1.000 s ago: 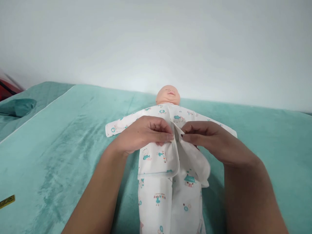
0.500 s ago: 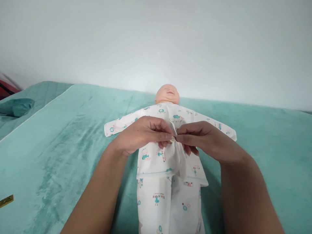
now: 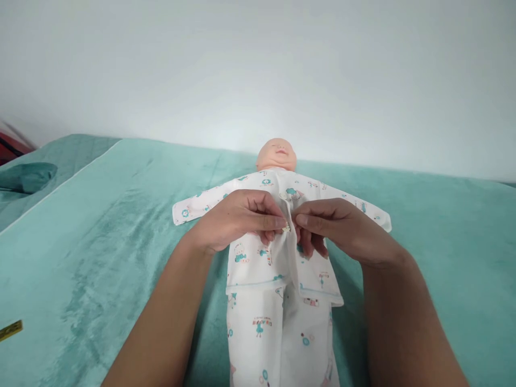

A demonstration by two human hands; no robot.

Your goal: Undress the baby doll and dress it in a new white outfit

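A baby doll (image 3: 277, 154) lies on its back, dressed in a white printed shirt (image 3: 253, 263) and matching trousers (image 3: 258, 344). Over the chest, my left hand (image 3: 245, 217) pinches a small pale button (image 3: 286, 228) at the shirt's front opening between thumb and index finger. My right hand (image 3: 334, 226) is closed on the shirt's other front edge, just right of the button, thumb against index finger. The front edges stand raised between both hands. Below my hands the shirt hem hangs apart over the trousers. My fingers partly hide the button and the cloth behind it.
A teal plush sheet (image 3: 121, 231) covers the bed. A white wall (image 3: 258, 70) rises behind the doll's head. At the left edge lie a yellow strip with markings (image 3: 11, 330) and a folded teal cover (image 3: 72, 156), with something red (image 3: 10, 148) beyond.
My right fingertips have shifted slightly right, away from the button, and now hold the cloth edge. My left hand stays at the button. The right hem has moved a little left.
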